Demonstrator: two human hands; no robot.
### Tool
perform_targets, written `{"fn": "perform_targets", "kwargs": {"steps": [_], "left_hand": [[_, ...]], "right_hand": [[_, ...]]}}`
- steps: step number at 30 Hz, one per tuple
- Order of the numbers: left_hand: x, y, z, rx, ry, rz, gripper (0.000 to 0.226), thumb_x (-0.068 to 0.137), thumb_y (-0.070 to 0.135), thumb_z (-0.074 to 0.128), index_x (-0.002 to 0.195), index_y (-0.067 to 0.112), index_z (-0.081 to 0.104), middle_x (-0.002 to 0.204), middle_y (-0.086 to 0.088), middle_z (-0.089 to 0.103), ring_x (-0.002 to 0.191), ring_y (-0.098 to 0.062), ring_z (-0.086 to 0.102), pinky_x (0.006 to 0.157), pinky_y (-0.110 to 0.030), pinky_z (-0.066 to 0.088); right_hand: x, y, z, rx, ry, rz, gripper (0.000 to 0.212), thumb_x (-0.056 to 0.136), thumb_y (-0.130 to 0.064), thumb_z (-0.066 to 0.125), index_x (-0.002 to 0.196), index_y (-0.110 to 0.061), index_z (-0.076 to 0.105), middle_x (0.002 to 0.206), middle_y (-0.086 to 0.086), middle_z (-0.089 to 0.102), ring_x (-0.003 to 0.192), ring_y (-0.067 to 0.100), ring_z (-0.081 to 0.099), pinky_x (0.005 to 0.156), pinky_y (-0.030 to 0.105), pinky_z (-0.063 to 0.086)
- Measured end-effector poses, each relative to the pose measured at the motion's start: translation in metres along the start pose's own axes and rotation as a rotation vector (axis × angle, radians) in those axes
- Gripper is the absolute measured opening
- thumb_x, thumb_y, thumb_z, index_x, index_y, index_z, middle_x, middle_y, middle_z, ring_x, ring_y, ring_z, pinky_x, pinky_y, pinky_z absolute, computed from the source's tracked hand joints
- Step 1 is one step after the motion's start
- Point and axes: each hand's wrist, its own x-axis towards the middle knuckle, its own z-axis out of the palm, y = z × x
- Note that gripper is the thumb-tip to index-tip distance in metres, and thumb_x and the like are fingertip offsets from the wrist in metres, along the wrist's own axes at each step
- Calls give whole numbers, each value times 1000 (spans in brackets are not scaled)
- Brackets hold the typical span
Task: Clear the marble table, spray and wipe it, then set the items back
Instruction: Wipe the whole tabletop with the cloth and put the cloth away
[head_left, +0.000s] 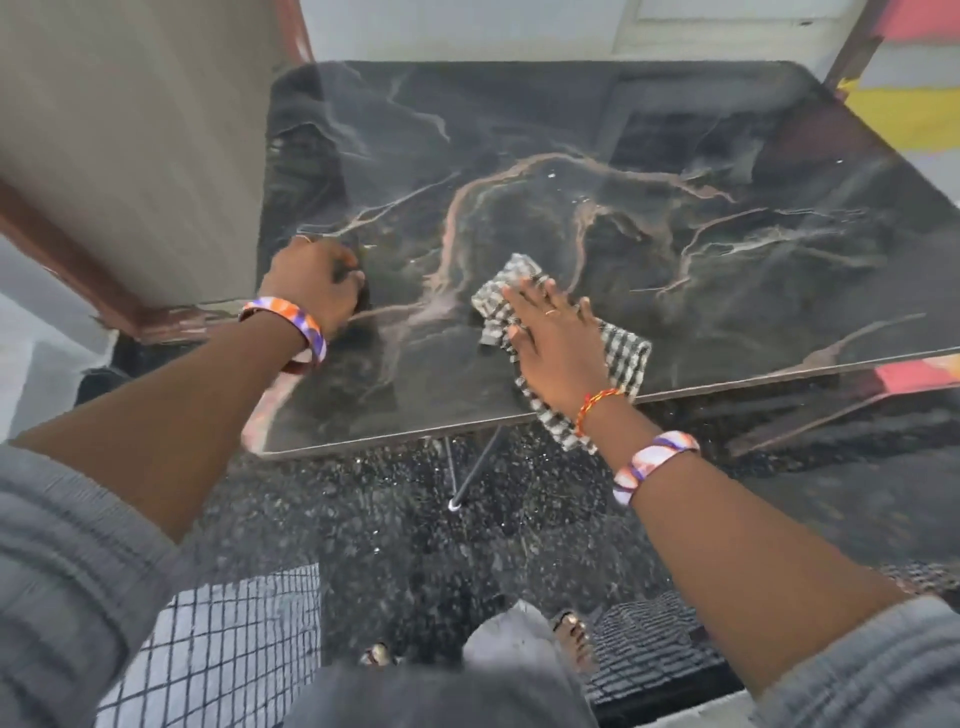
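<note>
A dark speckled stone floor (395, 525) lies under a black marble table (649, 171) veined in tan and white, its glossy top streaked. On the near part of the top lies a black-and-white checked cloth (626, 358), crumpled, one end hanging over the near edge. The right hand (553, 340) presses flat on it, fingers straight and spread. The left hand (317, 286) rests at the table's left edge with fingers curled; whether it holds anything I cannot tell. A pale door with a reddish frame (130, 156) stands close against that left side. Each wrist wears a patterned band.
</note>
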Motion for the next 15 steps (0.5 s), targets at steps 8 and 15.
{"fn": "perform_targets", "kwargs": {"steps": [8,15], "left_hand": [[-13,-81,-46,-36,-45,-50,27,88,17,55,110,6,65,125,-24,56,114,-39,52,95,-35,40],[-18,-101,-68,-417,-198,-96,19,90,19,55,90,5,68,88,-12,68,77,-18,66,68,-23,48]], "right_hand": [[-6,-162,54,114,-1,-268,50,94,-13,41,141,-30,36,151,-8,34,144,17,21,117,42,4],[-23,-224,56,645,-223,-216,33,93,-4,44,123,-9,57,96,6,67,81,9,63,80,22,45]]}}
